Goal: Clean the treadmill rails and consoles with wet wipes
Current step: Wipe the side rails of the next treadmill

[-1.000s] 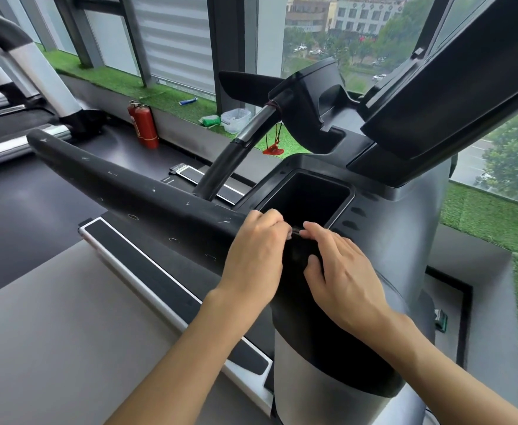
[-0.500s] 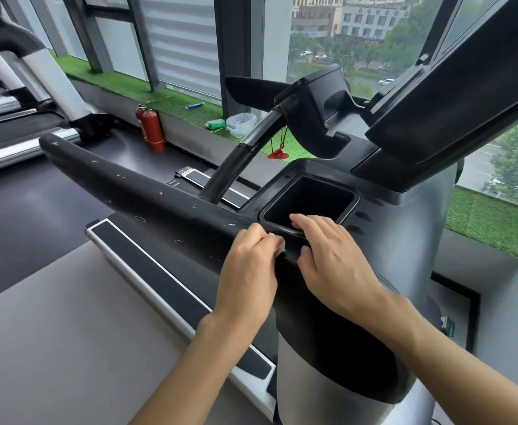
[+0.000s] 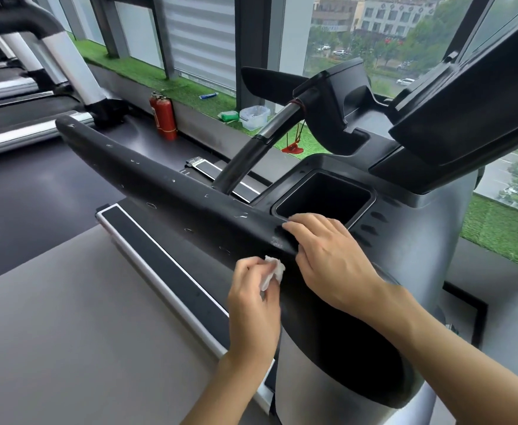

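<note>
Our left hand (image 3: 253, 299) pinches the crumpled wipe (image 3: 272, 272) just below our right hand (image 3: 328, 259), whose fingers (image 3: 308, 223) lie flat together on the rail (image 3: 159, 182) (bracing, we judge).

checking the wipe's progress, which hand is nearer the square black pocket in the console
Right. The right hand rests beside the pocket rim; the left hand, pinching the wipe, is lower down.

Holds a small white crumpled wet wipe (image 3: 272, 270) in the left hand (image 3: 251, 305), just under the long black scuffed treadmill side rail (image 3: 159, 185). Rests the right hand (image 3: 328, 259) on that rail, fingers flat, right beside the deep black square cup hole (image 3: 373, 197). Far back by the window, a red metal fire can (image 3: 165, 118).
</note>
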`<move>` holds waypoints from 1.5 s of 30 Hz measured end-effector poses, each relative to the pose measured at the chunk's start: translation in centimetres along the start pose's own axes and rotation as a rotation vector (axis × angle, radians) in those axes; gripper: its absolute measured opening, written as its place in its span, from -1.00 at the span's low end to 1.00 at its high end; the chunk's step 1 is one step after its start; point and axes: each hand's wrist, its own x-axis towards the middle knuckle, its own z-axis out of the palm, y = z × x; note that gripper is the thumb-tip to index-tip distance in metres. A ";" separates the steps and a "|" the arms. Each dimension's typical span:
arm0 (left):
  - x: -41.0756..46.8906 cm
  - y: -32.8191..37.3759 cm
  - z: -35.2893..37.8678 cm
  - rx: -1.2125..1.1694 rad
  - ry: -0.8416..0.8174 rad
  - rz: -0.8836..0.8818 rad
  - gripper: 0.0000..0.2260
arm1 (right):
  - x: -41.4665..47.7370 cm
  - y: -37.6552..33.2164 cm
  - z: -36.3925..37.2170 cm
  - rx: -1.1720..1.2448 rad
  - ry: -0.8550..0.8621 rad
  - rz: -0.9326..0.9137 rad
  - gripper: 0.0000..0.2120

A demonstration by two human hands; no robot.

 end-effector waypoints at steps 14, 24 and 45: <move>-2.4 -0.1 1.3 -0.296 0.064 -0.706 -0.80 | 0.1 -0.5 0.6 -0.050 -0.014 -0.047 -0.64; -2.2 -1.3 2.2 -0.408 0.165 -0.983 -0.84 | 0.0 -0.4 0.8 -0.043 0.004 -0.051 -0.65; -2.0 -0.2 1.7 -0.513 0.197 -1.003 -0.90 | 0.1 -0.5 0.8 -0.036 0.014 -0.022 -0.68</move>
